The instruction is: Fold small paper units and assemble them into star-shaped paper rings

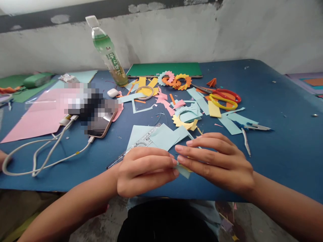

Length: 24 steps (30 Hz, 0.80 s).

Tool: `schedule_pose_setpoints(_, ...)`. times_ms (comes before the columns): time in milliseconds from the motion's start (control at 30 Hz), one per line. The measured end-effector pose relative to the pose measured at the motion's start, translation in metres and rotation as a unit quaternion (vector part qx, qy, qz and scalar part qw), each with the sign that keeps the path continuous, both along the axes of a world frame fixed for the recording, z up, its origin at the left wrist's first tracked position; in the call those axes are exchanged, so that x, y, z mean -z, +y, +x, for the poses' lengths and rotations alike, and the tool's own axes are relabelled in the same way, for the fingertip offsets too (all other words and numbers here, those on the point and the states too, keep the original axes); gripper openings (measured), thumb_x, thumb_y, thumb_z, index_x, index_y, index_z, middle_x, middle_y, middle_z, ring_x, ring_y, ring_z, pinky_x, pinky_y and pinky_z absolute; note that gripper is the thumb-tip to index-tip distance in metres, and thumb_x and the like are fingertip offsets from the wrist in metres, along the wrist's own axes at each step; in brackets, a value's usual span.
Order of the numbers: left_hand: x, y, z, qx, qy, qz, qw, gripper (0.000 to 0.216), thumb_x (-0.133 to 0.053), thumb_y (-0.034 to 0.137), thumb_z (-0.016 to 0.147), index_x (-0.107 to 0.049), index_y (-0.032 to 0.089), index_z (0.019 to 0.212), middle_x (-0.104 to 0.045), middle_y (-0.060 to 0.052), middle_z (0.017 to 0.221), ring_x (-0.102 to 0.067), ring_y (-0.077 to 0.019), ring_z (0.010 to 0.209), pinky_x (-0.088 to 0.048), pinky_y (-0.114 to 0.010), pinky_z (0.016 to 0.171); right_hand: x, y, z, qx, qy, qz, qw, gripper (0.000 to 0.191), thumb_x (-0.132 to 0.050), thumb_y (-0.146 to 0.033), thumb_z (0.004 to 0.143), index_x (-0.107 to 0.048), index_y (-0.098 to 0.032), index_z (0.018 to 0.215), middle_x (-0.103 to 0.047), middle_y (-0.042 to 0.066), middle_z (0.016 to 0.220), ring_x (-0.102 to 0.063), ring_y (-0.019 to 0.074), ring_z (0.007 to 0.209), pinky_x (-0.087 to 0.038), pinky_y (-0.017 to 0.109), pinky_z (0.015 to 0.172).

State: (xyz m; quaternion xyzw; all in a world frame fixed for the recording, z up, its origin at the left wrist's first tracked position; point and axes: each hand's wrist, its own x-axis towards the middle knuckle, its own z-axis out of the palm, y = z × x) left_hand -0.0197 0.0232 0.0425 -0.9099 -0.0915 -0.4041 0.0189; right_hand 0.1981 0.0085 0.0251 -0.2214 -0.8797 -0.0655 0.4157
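My left hand [143, 171] and my right hand [217, 161] meet near the front edge of the blue table [277, 141]. Both pinch a small light-blue paper piece [184, 171] between their fingertips; a bit of yellow shows in it. Just beyond my hands lie light-blue paper sheets [161, 136] and a clear ruler [136, 148]. Further back sit paper scraps [186, 116] in blue, pink and yellow, and spiky paper rings [176, 80] in orange, yellow and blue.
Scissors [222, 97] with red and yellow handles and a compass [246, 129] lie right of the scraps. A green drink bottle [109, 53], a tape roll [145, 92], a phone [99, 126] with white cables [42, 151], pink paper [37, 114] and a green sheet [166, 69] are around.
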Motion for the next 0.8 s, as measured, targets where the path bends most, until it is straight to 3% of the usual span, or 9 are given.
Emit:
schedule_pose_setpoints(100,-0.004,-0.003,-0.001,-0.014,0.035,-0.029,0.999,0.007,-0.064,0.006,0.079,-0.067,0.012,0.076,-0.071,-0.005,0.079,-0.069,-0.0127,0.08,-0.06,-0.017,0.072,0.003,0.001,0.001,0.012,-0.013,0.009,1.0,0.019,-0.053,-0.011,0.088,-0.066,-0.018,0.1,-0.071,0.001,0.1,-0.063,0.0136,0.094,-0.051,0.028,0.082)
schedule_pose_setpoints(400,-0.007,-0.002,0.001,-0.015,0.022,0.011,1.0,0.014,-0.059,0.01,0.083,-0.068,0.015,0.074,-0.071,-0.002,0.072,-0.069,-0.0129,0.074,-0.061,-0.019,0.067,0.008,-0.002,0.002,0.034,-0.038,0.076,0.996,0.023,-0.05,-0.013,0.089,-0.064,-0.02,0.106,-0.066,-0.001,0.114,-0.06,0.0142,0.103,-0.047,0.03,0.09)
schedule_pose_setpoints(533,-0.006,-0.001,0.0,-0.012,0.037,-0.013,0.999,0.011,-0.059,0.009,0.083,-0.068,0.013,0.078,-0.071,-0.005,0.076,-0.068,-0.0142,0.079,-0.06,-0.021,0.071,0.009,-0.002,0.0,0.027,-0.031,0.054,0.998,0.024,-0.05,-0.012,0.089,-0.063,-0.019,0.107,-0.067,0.0,0.111,-0.06,0.0138,0.101,-0.047,0.029,0.09)
schedule_pose_setpoints(667,0.003,-0.001,-0.001,-0.018,-0.017,-0.022,0.999,0.013,-0.055,0.011,0.086,-0.066,0.015,0.081,-0.07,-0.003,0.08,-0.068,-0.0123,0.08,-0.06,-0.02,0.07,0.002,-0.003,0.001,0.022,0.014,0.038,0.999,0.017,-0.052,-0.015,0.089,-0.065,-0.021,0.099,-0.072,0.0,0.098,-0.064,0.0114,0.094,-0.048,0.027,0.089)
schedule_pose_setpoints(800,0.009,-0.002,-0.002,-0.042,-0.051,-0.081,0.994,0.01,-0.059,0.009,0.083,-0.064,0.016,0.087,-0.069,-0.003,0.087,-0.068,-0.0123,0.08,-0.06,-0.021,0.072,-0.007,-0.006,0.003,0.037,0.009,-0.002,0.999,0.017,-0.05,-0.016,0.091,-0.065,-0.023,0.09,-0.073,-0.001,0.091,-0.066,0.011,0.088,-0.051,0.026,0.084)
